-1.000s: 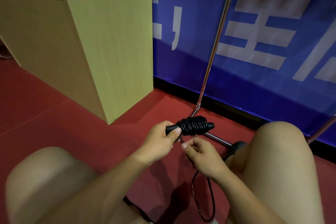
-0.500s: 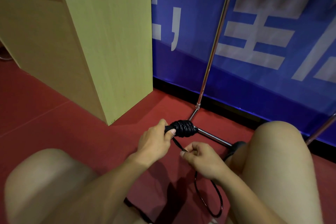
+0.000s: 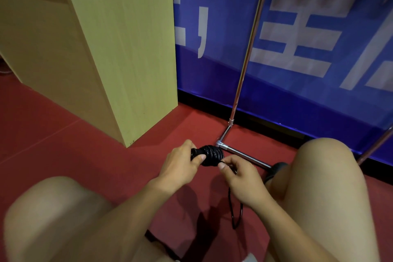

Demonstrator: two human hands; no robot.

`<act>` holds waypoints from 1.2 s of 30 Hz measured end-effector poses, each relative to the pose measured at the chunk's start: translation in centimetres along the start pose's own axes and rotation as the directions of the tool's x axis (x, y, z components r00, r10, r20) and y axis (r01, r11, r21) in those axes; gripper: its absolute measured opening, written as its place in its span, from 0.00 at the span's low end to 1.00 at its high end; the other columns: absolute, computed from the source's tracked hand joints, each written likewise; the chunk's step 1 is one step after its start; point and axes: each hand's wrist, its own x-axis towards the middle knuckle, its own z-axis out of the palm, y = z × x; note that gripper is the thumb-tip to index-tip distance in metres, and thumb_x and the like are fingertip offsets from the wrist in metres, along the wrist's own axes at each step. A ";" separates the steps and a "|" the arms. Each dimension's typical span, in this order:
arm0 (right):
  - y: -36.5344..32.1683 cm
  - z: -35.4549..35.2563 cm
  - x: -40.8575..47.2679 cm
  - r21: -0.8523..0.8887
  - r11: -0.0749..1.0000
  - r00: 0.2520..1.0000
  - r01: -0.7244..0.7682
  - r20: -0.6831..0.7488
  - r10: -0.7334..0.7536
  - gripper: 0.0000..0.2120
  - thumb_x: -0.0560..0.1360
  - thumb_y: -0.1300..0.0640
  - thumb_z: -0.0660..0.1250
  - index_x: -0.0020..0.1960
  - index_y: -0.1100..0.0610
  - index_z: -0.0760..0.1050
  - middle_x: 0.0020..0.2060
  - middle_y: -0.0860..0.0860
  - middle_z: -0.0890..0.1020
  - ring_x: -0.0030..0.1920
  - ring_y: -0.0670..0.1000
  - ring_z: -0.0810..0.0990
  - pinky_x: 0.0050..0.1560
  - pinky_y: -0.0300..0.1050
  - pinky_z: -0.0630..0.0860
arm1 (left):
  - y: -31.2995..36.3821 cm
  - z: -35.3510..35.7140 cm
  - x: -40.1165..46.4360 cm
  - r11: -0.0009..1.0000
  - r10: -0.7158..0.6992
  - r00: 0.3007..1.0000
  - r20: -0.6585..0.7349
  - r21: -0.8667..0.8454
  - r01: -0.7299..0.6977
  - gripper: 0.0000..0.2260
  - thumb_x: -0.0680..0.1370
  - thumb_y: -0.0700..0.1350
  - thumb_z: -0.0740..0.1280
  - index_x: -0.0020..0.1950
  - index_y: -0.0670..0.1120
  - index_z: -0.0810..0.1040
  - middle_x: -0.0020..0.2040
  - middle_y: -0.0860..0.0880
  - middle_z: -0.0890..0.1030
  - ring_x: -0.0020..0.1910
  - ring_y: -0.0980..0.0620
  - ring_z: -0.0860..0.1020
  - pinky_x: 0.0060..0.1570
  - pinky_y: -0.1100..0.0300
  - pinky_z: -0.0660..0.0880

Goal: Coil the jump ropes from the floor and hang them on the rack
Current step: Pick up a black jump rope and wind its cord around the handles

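- My left hand (image 3: 180, 167) grips the jump rope (image 3: 210, 155) bundle, its long axis running nine-to-three.
- My right hand (image 3: 240, 178), nearer the slack, pinches cord at the bundle's five o'clock.

Head view, steeply downward, close over hands (image 3: 209, 171).

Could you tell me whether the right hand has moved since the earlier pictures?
Yes. The right hand has risen toward the coiled jump rope, closer to the rack's base joint.

Glossy black rope (image 3: 211, 155), shiny metal rack (image 3: 244, 66)
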 end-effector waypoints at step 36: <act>-0.3 -2.3 0.2 0.562 0.700 0.881 -0.441 0.420 0.218 0.17 0.74 0.46 0.68 0.46 0.62 0.77 0.36 0.61 0.77 0.34 0.55 0.76 0.41 0.55 0.75 | 2.1 -3.2 -3.3 0.800 0.489 0.815 0.312 -0.534 -0.275 0.04 0.82 0.39 0.63 0.52 0.46 0.77 0.38 0.58 0.76 0.37 0.59 0.72 0.42 0.63 0.70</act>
